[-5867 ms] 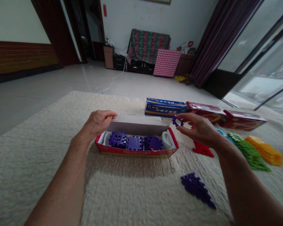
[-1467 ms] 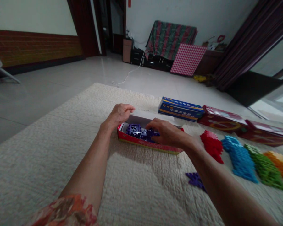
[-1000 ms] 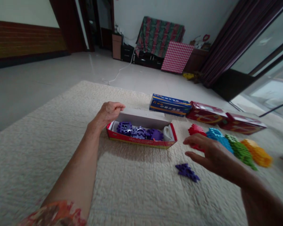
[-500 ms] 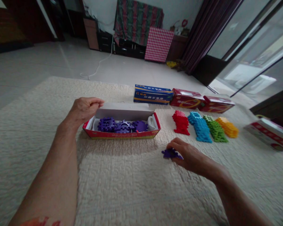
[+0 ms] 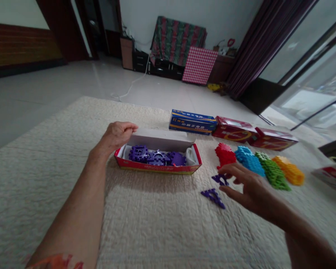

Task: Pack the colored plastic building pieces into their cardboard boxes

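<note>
My left hand (image 5: pixel 120 135) is closed on the raised white lid flap (image 5: pixel 162 133) of a red cardboard box (image 5: pixel 156 168). In the box lie several purple plastic interlocking pieces (image 5: pixel 158 157) and a white item (image 5: pixel 190 155) at the right end. My right hand (image 5: pixel 242 183) is over the mat to the right of the box, its thumb and fingers apart. Just by its fingertips is one purple piece (image 5: pixel 220 180); whether they touch is unclear. A triangular purple piece (image 5: pixel 213 198) lies flat on the mat below it.
Red (image 5: pixel 225 155), blue (image 5: pixel 249 160), green (image 5: pixel 274 172) and yellow (image 5: pixel 288 170) piles of pieces line up on the cream quilted mat (image 5: pixel 156 224). Behind them stand a blue box (image 5: pixel 192 122) and two red boxes (image 5: pixel 235 129). Another box (image 5: pixel 332 177) is at far right.
My right hand has opened, leaving purple pieces that it held apart on the mat. My left hand stays at the flap. The whole view has shifted, with the scene moving right and down.
</note>
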`<state>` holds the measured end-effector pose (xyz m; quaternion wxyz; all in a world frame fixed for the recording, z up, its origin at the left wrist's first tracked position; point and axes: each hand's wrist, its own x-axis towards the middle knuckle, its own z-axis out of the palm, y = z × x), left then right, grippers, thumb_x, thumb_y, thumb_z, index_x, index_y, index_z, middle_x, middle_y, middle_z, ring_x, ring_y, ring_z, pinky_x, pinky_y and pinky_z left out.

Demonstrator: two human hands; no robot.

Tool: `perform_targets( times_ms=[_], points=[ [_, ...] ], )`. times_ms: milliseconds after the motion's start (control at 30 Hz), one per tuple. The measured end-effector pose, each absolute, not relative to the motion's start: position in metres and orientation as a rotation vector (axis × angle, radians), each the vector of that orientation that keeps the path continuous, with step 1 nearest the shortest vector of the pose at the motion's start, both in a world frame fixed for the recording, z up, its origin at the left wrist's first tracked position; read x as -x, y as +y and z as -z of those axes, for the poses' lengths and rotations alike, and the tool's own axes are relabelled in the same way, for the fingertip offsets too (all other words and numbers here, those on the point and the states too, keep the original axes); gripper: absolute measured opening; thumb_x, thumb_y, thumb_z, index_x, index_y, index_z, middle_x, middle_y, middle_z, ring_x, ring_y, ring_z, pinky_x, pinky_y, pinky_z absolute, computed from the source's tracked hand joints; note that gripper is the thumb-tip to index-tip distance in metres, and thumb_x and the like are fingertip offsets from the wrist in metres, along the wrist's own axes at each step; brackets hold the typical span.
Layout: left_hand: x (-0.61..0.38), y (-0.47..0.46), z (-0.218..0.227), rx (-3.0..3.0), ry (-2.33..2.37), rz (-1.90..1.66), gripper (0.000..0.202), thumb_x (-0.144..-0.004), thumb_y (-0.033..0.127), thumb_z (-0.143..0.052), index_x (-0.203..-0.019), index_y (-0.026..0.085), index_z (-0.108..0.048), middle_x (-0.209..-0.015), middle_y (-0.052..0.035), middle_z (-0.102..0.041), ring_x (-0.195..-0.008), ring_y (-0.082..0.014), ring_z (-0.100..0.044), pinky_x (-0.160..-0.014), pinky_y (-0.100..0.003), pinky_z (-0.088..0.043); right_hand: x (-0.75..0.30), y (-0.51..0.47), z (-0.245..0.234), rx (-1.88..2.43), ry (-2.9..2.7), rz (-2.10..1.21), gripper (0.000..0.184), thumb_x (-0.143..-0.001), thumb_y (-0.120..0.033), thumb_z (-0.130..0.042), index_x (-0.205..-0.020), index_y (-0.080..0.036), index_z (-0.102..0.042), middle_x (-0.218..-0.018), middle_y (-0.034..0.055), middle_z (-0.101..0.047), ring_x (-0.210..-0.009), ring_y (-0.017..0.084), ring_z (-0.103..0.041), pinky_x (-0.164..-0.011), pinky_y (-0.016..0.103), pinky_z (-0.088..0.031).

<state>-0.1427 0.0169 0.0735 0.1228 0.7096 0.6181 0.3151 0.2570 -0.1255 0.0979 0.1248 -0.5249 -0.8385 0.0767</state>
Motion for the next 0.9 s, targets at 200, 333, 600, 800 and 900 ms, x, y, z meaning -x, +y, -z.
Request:
perform_targets(
  times_ms=[200, 333, 600, 800, 900],
  points=[
    [0.144, 0.017, -0.071, -2.095, 1.767, -0.944, 0.035, -0.079, 0.013, -0.048, -0.097, 0.018, -0.077, -0.095, -0.0043, -0.078, -0.089, -0.0189, -0.072, -0.089, -0.031, -0.054, -0.205, -0.082, -0.134, 1.264, -2.436, -0.107, 0.025, -0.086, -0.029, -0.063, -0.109, -0.021, -0.06, -0.111, 0.0092, -0.065, -0.095, 0.021, -0.063, -0.077, 0.034, -0.053],
    [0.145, 0.019, -0.07, -2.118, 1.753, -0.957, 0.035, -0.079, 0.014, -0.048, -0.097, 0.019, -0.077, -0.093, -0.0024, -0.078, -0.089, -0.018, -0.072, -0.089, -0.031, -0.054, -0.166, -0.056, -0.134, 1.168, -2.522, -0.14, 0.025, -0.081, -0.021, -0.067, -0.105, -0.017, -0.063, -0.108, 0.0096, -0.065, -0.099, 0.022, -0.062, -0.086, 0.037, -0.05],
    [0.145, 0.02, -0.069, -2.118, 1.746, -0.953, 0.035, -0.079, 0.011, -0.048, -0.097, 0.019, -0.077, -0.093, -0.0027, -0.078, -0.089, -0.0174, -0.072, -0.088, -0.031, -0.055, -0.147, -0.035, -0.118, 1.252, -2.703, -0.243, 0.028, -0.079, -0.018, -0.068, -0.107, -0.017, -0.066, -0.105, 0.0094, -0.065, -0.093, 0.021, -0.062, -0.081, 0.033, -0.048],
    [0.144, 0.019, -0.07, -2.112, 1.742, -0.958, 0.035, -0.079, 0.01, -0.047, -0.098, 0.017, -0.077, -0.094, -0.0045, -0.078, -0.09, -0.0183, -0.072, -0.089, -0.032, -0.055, -0.149, -0.03, -0.113, 1.238, -2.724, -0.254, 0.03, -0.076, -0.017, -0.069, -0.107, -0.017, -0.066, -0.105, 0.0084, -0.065, -0.091, 0.02, -0.061, -0.08, 0.031, -0.047],
    [0.144, 0.019, -0.071, -2.12, 1.749, -0.95, 0.035, -0.079, 0.01, -0.048, -0.097, 0.018, -0.077, -0.094, -0.0034, -0.078, -0.09, -0.0177, -0.072, -0.091, -0.032, -0.055, -0.14, -0.03, -0.115, 1.212, -2.732, -0.267, 0.03, -0.077, -0.018, -0.068, -0.107, -0.018, -0.067, -0.105, 0.0085, -0.065, -0.091, 0.02, -0.061, -0.08, 0.031, -0.047]
  ],
)
